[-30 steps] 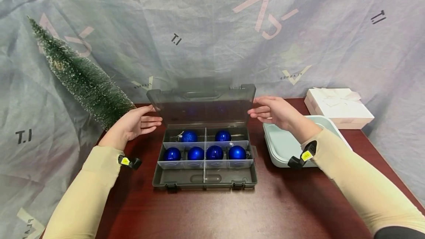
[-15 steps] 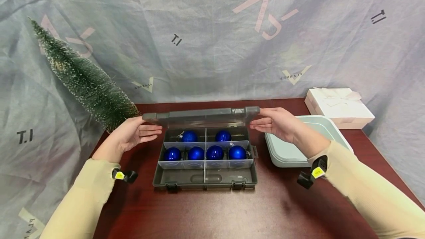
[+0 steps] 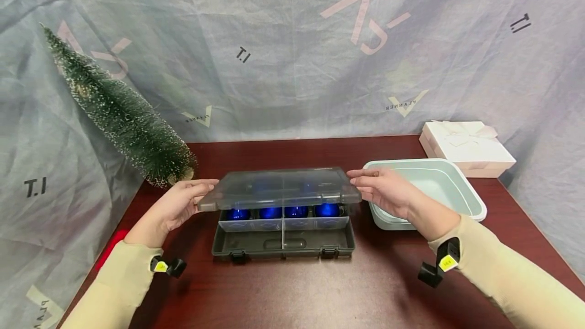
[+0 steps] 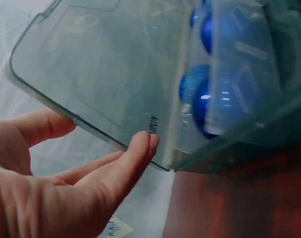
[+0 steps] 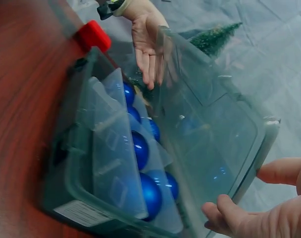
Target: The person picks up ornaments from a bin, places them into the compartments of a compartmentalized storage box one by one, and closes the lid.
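A grey translucent organizer box (image 3: 284,254) sits on the table, its hinged lid (image 3: 283,187) tilted partway down over the base. Several blue Christmas baubles (image 3: 327,210) lie in the divided compartments; the rear ones show dimly through the lid. My left hand (image 3: 178,206) touches the lid's left edge, thumb and fingers extended. At the opposite edge, my right hand (image 3: 386,193) touches the lid with its fingertips. In the right wrist view, thumb and fingers of the right hand (image 5: 274,213) lie along the lid's rim. The front compartments hold no baubles.
A frosted miniature Christmas tree (image 3: 123,110) leans at the back left. Right of the box stands a pale green tub (image 3: 477,207), with a white gift box (image 3: 470,146) behind it. Something red (image 5: 94,35) lies near the left forearm. A grey cloth (image 3: 292,65) hangs behind.
The lid has swung from nearly upright down over the rear compartments. Both hands have moved down and nearer with its edges. The base and baubles have stayed put.
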`<state>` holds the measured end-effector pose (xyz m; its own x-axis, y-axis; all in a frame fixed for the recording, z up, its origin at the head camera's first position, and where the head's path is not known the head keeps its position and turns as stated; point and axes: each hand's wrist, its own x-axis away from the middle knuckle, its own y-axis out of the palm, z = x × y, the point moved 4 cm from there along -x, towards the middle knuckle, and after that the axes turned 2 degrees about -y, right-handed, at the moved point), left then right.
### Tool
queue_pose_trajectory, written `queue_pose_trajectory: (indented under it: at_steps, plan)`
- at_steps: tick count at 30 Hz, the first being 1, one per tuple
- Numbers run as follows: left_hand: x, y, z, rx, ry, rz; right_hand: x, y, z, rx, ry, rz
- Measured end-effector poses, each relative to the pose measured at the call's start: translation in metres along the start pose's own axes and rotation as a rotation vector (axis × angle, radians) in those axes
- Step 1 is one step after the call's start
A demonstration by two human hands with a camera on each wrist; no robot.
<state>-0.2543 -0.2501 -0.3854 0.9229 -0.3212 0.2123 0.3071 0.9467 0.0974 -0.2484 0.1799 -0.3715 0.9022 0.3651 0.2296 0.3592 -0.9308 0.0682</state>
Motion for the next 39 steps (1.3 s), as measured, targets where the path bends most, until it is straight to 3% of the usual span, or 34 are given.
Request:
queue_pose_trajectory:
  at_steps: [6,12,22,27,39]
  plan:
    - [0.005,0.004,-0.016,-0.077,0.025,0.010,0.001,0.004,0.017,-0.025,-0.015,-0.023]
    - [0.009,0.006,-0.029,-0.079,0.039,0.025,0.004,0.010,0.030,-0.017,-0.038,-0.050]
    - [0.012,0.010,-0.038,-0.151,0.073,0.078,0.008,0.020,0.047,-0.035,-0.091,-0.017]
    - [0.013,0.011,-0.042,-0.121,0.048,0.098,0.009,0.023,0.052,-0.011,-0.103,0.004]
    - [0.015,0.008,-0.055,-0.046,0.016,0.127,0.015,0.030,0.065,0.165,-0.123,0.104]
